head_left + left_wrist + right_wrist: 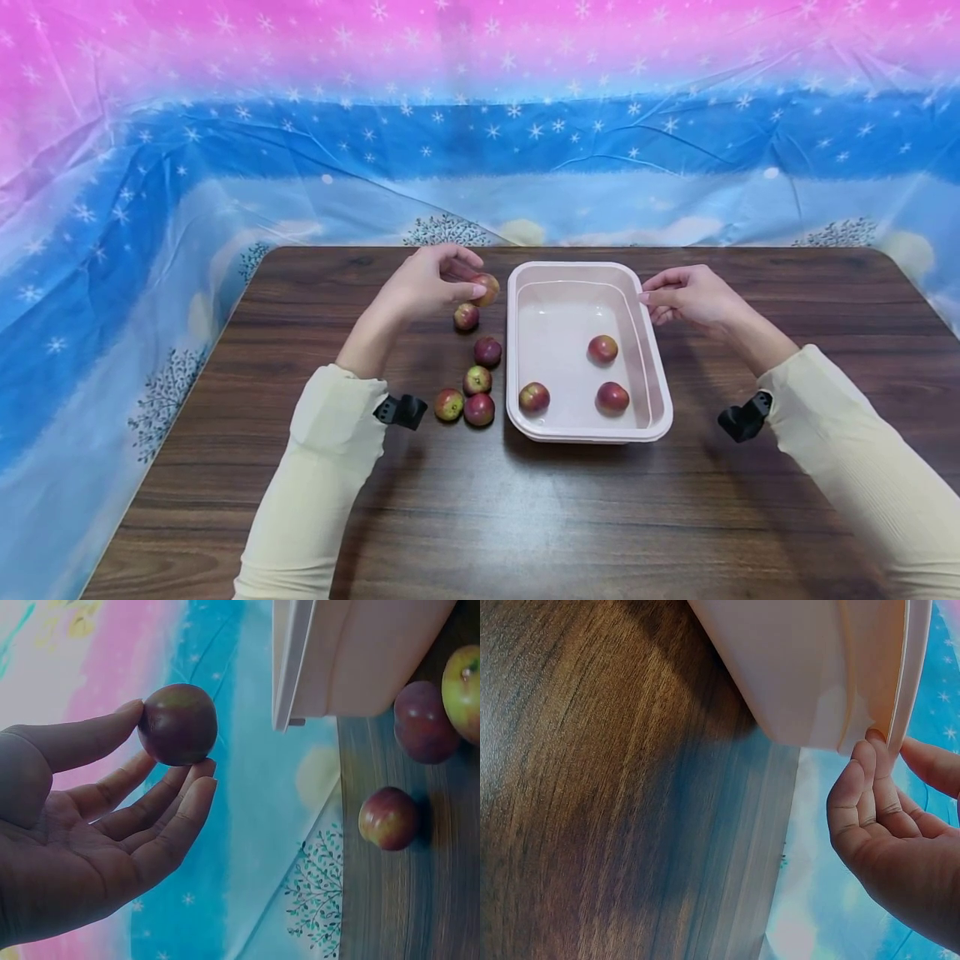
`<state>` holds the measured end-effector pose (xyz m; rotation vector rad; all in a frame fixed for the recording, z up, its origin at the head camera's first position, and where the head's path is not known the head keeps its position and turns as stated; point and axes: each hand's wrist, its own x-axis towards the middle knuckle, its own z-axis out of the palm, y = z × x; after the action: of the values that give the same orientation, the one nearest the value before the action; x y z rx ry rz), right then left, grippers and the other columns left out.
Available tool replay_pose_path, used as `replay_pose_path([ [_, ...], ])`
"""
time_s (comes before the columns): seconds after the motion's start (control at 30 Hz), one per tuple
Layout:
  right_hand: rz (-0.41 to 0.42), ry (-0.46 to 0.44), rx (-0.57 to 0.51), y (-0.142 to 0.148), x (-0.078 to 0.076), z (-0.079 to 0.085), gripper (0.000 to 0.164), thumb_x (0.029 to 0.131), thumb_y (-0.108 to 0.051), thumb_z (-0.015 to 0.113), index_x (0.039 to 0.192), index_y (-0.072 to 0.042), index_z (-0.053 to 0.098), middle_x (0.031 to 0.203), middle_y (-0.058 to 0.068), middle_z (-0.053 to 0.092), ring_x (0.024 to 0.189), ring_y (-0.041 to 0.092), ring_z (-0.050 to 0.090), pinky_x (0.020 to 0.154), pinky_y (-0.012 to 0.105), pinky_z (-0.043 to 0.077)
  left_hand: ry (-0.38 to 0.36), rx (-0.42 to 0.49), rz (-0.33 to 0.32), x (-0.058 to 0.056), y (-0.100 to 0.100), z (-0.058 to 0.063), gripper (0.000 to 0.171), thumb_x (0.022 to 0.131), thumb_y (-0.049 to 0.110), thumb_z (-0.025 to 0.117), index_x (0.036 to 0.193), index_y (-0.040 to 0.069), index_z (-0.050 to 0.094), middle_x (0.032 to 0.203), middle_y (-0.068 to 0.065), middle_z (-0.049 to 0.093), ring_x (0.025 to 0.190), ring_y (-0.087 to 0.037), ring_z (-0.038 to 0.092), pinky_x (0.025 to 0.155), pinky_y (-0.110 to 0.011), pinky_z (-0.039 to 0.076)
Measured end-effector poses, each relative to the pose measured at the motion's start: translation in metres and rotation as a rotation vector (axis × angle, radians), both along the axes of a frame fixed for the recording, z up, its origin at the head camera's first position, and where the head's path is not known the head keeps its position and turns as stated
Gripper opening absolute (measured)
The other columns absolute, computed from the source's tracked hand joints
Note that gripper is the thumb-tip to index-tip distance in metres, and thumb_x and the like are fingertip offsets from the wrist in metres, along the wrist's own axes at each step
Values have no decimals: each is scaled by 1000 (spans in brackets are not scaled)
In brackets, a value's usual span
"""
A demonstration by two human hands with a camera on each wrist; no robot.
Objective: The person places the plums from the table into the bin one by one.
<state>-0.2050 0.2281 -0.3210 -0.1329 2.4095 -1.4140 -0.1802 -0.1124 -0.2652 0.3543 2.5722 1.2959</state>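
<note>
My left hand [429, 279] pinches a red-and-yellow plum [180, 724] between thumb and fingertips, raised above the table just left of the tub. Thumb and fingers of my right hand [693, 296] grip the right rim of a pale pink plastic tub [555, 325], as the right wrist view also shows. Inside the tub lie three plums, one at the near left [534, 397] and two toward the right side. Several more plums [477, 381] rest on the table in a loose line along the tub's left side, below my left hand.
The dark wood-grain table [450, 517] carries everything. Behind and to the left hangs a pink and blue cloth [480, 133] with snowflakes and small trees. Black straps with a camera [401, 411] sit at both cuffs of the cream sleeves [300, 500].
</note>
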Motion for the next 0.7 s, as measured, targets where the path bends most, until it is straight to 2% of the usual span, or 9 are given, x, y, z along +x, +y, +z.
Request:
replay_pose_path([
  [0.4,-1,-7,-20,0,-1,0,37,91,-14,56,114,14,48,78,6,61,69,16,60,70,37,52,-10,-4,-29,0,21,-6,32,85,14,66,114,4,56,107,-10,62,98,-22,57,86,-37,43],
  [0.7,-10,-11,-23,0,-2,-2,37,91,-14,57,114,13,48,78,6,61,68,15,60,69,36,52,27,-21,-66,2,35,-9,30,84,12,66,111,3,58,104,-11,64,99,-22,57,86,-34,43],
])
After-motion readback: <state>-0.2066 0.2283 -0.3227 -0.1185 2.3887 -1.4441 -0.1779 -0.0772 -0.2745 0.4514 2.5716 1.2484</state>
